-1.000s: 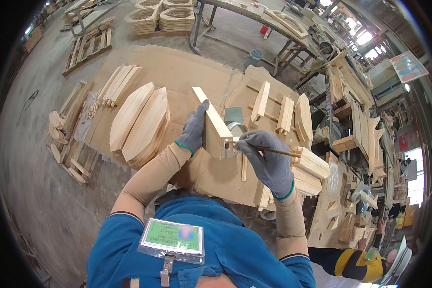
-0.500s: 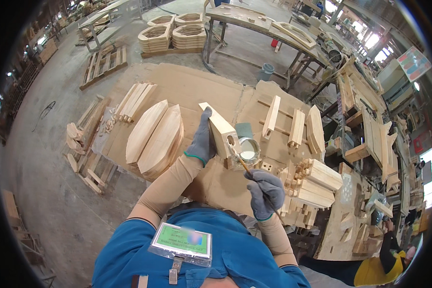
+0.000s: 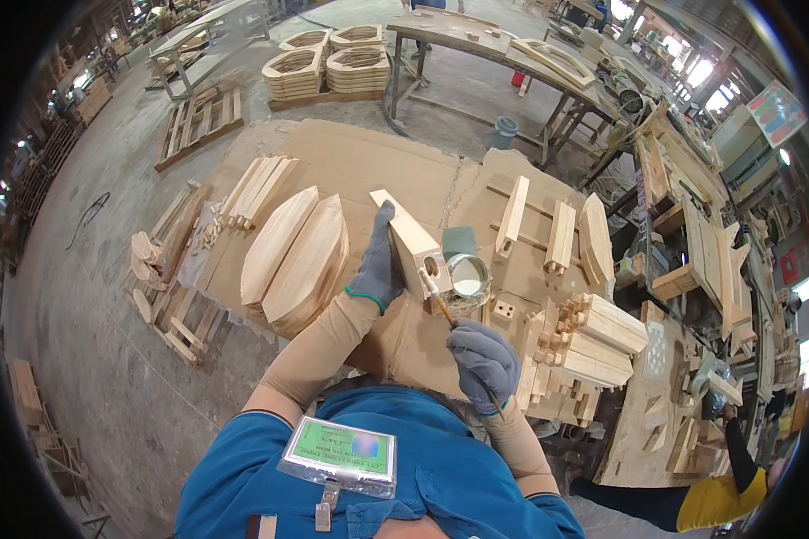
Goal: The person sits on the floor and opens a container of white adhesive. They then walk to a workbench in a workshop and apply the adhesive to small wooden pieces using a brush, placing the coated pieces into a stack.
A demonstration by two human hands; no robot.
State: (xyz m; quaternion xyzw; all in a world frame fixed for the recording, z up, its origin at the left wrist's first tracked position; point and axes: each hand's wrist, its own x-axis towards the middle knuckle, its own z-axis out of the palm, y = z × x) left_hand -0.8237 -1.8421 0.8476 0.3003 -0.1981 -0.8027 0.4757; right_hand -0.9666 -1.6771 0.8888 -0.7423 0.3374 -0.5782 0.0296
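My gloved left hand [image 3: 379, 267] is closed around a pale wooden block [image 3: 406, 235], tilted above the cardboard. A slot and holes show in the block's near end. In my gloved right hand [image 3: 484, 361] is a thin brush [image 3: 442, 308], its white, glue-coated tip touching that end. Just right of the block stands a jar of white glue [image 3: 467, 277], with a green piece [image 3: 459, 241] behind it. A small block with holes [image 3: 503, 310] lies near my right hand.
Cardboard [image 3: 368, 162] covers the work surface. Pointed boards [image 3: 301, 256] lie stacked left; thin sticks [image 3: 259, 190] lie behind them. Wooden parts [image 3: 593, 341] are piled right, with loose pieces [image 3: 562, 235] beyond. A bench [image 3: 458, 34] stands at the back. Another person [image 3: 715, 499] works at far right.
The brush tip has moved from beside the glue jar onto the block's end, and my right hand has shifted slightly left. My left hand still holds the block.
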